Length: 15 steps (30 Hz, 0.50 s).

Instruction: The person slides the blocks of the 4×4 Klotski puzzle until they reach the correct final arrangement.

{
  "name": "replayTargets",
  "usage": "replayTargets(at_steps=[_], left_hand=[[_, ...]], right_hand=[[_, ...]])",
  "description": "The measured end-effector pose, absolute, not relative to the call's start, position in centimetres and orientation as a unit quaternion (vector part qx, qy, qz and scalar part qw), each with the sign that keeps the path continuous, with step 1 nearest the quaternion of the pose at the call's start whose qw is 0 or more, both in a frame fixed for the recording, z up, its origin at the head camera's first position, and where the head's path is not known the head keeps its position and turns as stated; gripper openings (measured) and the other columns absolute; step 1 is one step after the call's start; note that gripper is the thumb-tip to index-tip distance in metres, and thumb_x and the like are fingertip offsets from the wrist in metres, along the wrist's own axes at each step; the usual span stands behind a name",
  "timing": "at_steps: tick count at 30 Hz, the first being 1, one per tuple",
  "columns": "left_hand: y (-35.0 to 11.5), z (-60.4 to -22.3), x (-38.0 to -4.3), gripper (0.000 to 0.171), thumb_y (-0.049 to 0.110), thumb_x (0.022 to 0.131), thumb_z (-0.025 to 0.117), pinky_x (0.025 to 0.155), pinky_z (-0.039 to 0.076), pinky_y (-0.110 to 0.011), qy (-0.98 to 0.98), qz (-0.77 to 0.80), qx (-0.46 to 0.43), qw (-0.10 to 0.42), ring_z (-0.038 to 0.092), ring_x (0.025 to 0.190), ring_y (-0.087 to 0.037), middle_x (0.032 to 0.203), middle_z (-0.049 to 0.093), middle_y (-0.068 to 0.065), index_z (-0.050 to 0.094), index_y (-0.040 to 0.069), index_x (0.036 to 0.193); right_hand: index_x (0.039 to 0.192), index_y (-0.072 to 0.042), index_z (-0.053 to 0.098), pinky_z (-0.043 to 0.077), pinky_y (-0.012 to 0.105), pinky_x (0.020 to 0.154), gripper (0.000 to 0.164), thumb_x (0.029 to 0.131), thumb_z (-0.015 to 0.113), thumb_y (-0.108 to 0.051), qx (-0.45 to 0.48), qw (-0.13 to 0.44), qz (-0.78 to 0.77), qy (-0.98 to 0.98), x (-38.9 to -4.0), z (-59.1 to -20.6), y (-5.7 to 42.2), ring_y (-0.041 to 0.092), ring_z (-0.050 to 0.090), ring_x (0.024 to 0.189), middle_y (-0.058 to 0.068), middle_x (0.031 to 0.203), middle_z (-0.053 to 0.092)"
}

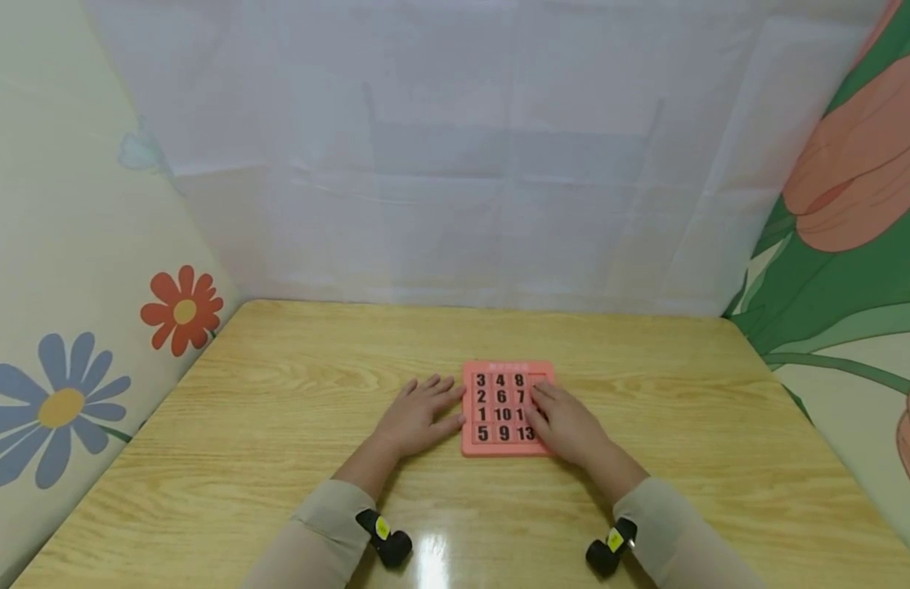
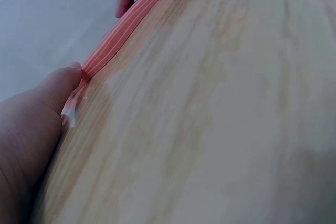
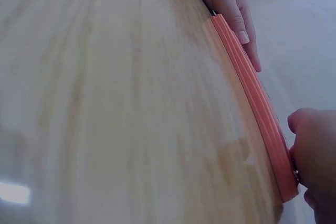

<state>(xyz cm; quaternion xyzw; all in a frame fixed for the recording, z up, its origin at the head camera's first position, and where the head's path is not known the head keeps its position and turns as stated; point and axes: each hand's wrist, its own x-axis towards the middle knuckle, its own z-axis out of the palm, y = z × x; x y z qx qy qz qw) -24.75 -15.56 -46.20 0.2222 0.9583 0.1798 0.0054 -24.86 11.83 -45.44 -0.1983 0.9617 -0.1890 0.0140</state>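
Observation:
A pink number sliding puzzle [image 1: 502,415] lies flat on the wooden table, its tiles printed with black numerals. The top row reads 3, 4, 8, with a tile-free slot at the upper right corner. My left hand [image 1: 418,417] rests beside the puzzle's left edge, fingers spread and extended, thumb tip at the frame. Over the right-hand column lies my right hand [image 1: 575,425], its fingers fairly straight on the tiles and hiding several of them. From the left wrist view, the left thumb [image 2: 65,85] meets the puzzle's pink side. The right wrist view shows the puzzle's edge [image 3: 252,93] between both hands.
The wooden table [image 1: 278,368] extends around the puzzle on all sides. Behind it hangs a white cloth [image 1: 499,204]. Flower-printed panels stand at the left [image 1: 57,245] and right [image 1: 852,286]. Black wrist cameras sit on both sleeves.

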Motion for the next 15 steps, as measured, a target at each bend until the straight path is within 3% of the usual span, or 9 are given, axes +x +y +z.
replayTargets(at_steps=[15], left_hand=[[-15.6,-46.17,-24.74,0.059,0.049,0.098,0.051,0.123,0.013,-0.055,0.957,0.189,0.218,0.01,0.026,0.15,-0.031,0.158,0.037,-0.007,0.043,0.02,0.149]], right_hand=[[0.143,0.001,0.048,0.031,0.046,0.119,0.053,0.103,0.046,-0.033,-0.197,0.007,-0.191,0.961,-24.08,-45.51,11.87,0.034,0.039,0.142,0.017,0.152,0.044]])
